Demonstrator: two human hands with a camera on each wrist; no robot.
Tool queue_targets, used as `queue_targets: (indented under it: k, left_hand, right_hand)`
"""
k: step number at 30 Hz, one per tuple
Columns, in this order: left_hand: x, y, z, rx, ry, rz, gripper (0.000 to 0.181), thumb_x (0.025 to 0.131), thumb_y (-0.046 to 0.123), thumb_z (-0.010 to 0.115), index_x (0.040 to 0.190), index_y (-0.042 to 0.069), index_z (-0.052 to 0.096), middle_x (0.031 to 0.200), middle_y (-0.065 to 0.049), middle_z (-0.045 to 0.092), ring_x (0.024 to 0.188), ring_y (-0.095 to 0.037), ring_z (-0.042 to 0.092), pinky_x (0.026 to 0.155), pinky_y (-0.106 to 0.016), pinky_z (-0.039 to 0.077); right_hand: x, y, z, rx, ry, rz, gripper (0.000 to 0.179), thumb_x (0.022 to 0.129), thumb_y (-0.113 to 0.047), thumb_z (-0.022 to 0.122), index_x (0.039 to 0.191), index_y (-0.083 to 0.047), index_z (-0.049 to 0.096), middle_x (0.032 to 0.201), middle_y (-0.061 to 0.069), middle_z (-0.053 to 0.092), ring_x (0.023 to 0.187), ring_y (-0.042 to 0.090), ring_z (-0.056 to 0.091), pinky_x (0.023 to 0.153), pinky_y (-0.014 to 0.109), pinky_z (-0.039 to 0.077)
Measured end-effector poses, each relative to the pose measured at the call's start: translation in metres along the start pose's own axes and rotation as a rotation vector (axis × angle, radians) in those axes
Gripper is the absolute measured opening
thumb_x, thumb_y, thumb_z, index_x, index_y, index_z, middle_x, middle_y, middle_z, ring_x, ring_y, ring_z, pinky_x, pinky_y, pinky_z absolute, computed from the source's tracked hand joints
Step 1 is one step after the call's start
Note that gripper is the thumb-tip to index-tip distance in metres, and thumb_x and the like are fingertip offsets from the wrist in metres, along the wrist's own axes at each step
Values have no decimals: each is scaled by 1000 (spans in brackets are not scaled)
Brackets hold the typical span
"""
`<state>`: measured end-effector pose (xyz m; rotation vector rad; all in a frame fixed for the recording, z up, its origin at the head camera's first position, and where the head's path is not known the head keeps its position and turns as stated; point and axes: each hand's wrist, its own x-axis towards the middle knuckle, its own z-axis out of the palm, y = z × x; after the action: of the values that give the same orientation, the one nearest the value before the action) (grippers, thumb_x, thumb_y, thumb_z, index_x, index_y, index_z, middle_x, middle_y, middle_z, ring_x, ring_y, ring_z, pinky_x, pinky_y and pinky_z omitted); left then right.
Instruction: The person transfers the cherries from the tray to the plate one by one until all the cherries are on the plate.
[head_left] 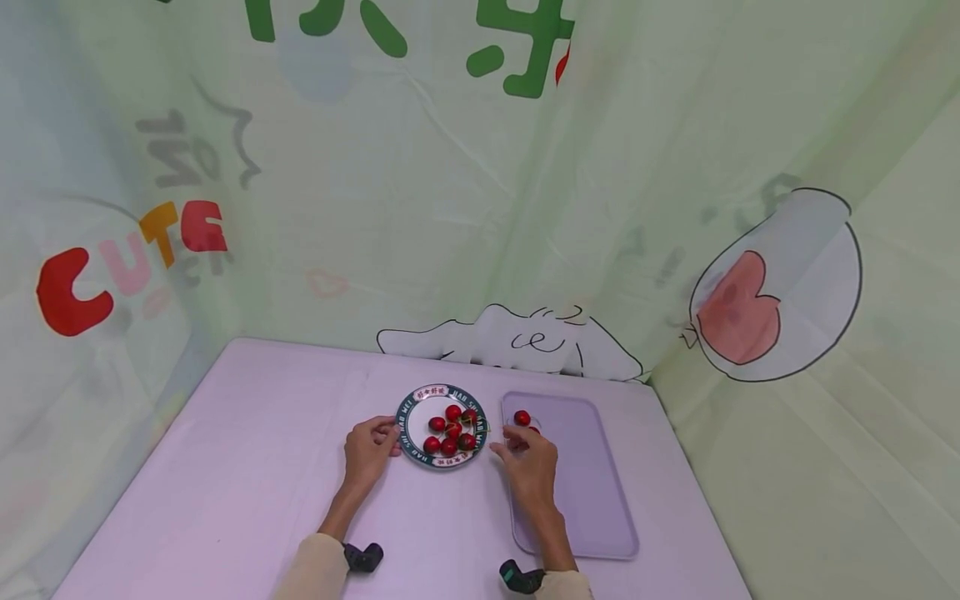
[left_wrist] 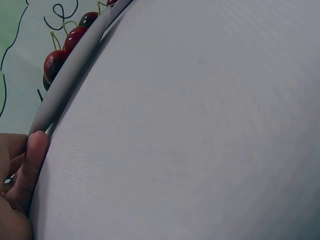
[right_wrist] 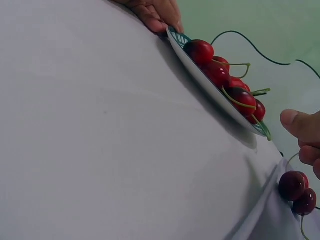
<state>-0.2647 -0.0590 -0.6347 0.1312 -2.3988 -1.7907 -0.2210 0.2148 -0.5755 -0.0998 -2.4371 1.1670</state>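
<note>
Now, eyes on the left hand (head_left: 367,454): it pinches the near-left rim of a round white plate with a dark green lettered border (head_left: 422,415)!

And what's on board?

Glossy, round red cherries with thin green stems (head_left: 448,447), bunched toward the plate's right side, one stem poking past the rim.

Over to the right hand (head_left: 532,471), then!

It's hovering by the left edge of a flat, pale purple rectangular tray (head_left: 585,475), just beside the plate, thumb and forefinger a narrow gap apart and pointing plateward.

More fruit over there?

Yes, a few more red cherries (head_left: 522,417) in the tray's far left corner, near those fingertips and partly hidden behind them from the head view.

Underneath?

Pale lilac tabletop (head_left: 247,467), with a pale green printed curtain (head_left: 420,208) hanging behind.
</note>
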Motion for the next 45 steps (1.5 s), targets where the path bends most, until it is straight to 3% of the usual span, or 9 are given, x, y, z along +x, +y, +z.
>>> queue_targets:
  k: [10, 21, 28, 33, 39, 45]
  left_hand:
    - [0, 0, 0, 1, -7, -4, 31, 106, 11, 72, 134, -2, 74, 98, -13, 79, 67, -11, 75, 66, -11, 59]
    - [0, 1, -1, 2, -1, -11, 29, 106, 10, 72, 132, -2, 74, 96, -13, 78, 66, -11, 74, 65, -12, 59]
    - [-2, 1, -1, 3, -2, -3, 30, 106, 11, 71, 133, -3, 74, 96, -12, 78, 66, -11, 74, 66, -11, 58]
    - [-1, 3, -1, 2, 3, -1, 30, 106, 11, 72, 133, -2, 74, 94, -13, 78, 65, -11, 74, 66, -11, 58]
    - [-1, 2, -1, 0, 18, 13, 28, 105, 8, 73, 131, -3, 75, 93, -13, 78, 63, -10, 73, 65, -12, 59]
    - [0, 2, 0, 0, 6, -2, 29, 105, 9, 72, 131, -3, 74, 94, -12, 78, 64, -9, 73, 64, -12, 58]
  right_hand:
    - [6, 29, -22, -31, 105, 20, 31, 83, -3, 94, 112, -2, 85, 94, 10, 83, 85, 22, 69, 73, 22, 52]
    - [10, 48, -35, -71, 90, 67, 38, 82, -5, 95, 118, -3, 83, 104, 12, 84, 91, 24, 71, 79, 29, 53]
    - [6, 51, -41, -73, 136, 29, 39, 80, 1, 94, 117, 3, 82, 102, 19, 83, 89, 33, 73, 75, 31, 55]
    - [6, 51, -45, -100, 146, 57, 37, 83, 1, 92, 119, 3, 81, 107, 21, 83, 94, 36, 75, 79, 32, 57]
    - [5, 53, -48, -123, 110, 122, 37, 87, 2, 89, 122, 7, 79, 110, 25, 82, 96, 37, 77, 85, 44, 65]
    - [7, 61, -48, -144, 100, 126, 30, 87, 7, 86, 116, 7, 81, 104, 24, 83, 89, 34, 77, 74, 28, 58]
